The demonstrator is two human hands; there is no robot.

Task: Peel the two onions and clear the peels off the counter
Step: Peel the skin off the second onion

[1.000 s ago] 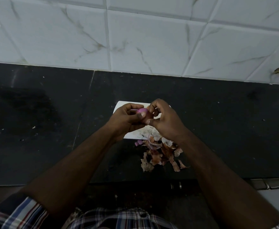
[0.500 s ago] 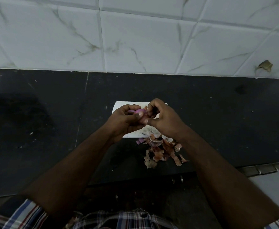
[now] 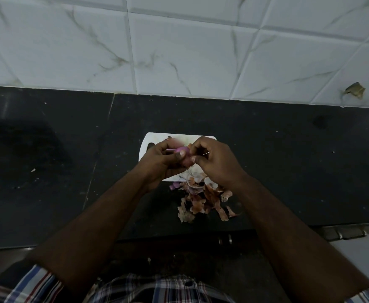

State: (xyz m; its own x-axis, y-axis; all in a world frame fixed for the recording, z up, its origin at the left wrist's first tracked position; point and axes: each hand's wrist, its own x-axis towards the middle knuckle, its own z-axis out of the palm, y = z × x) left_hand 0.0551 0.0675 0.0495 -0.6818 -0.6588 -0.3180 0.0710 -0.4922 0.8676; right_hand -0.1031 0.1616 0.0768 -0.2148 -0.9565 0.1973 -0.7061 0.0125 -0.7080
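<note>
The left hand (image 3: 161,160) grasps a small purple onion (image 3: 184,156), its fingers curled round it and the thumb laid across the near face. The onion is held in the air above the near edge of a white cutting board (image 3: 146,142), between the two hands. The right hand (image 3: 217,164) is curled against the onion's right side, and its fingertips (image 3: 193,158) appear to pinch at a strip of skin there; the skin itself is too small to make out. A thin pale line shows by the right hand's knuckles; what it is cannot be told.

Judgement on the step: peeling is under way on this onion. The work would go best with the left hand turning the bulb a little at a time while the right lifts skin from one end and draws it along the length, so it comes away in long strips and drops onto the heap below, not scattered.

That heap of peels (image 3: 203,200) lies on the black counter (image 3: 48,171), just beside the board's near edge. Only one onion is visible. Pale specks dot the counter's left part. Behind it rises a white marble-veined tile wall (image 3: 179,51), with a brown scrap (image 3: 354,90) stuck to it at far right.
</note>
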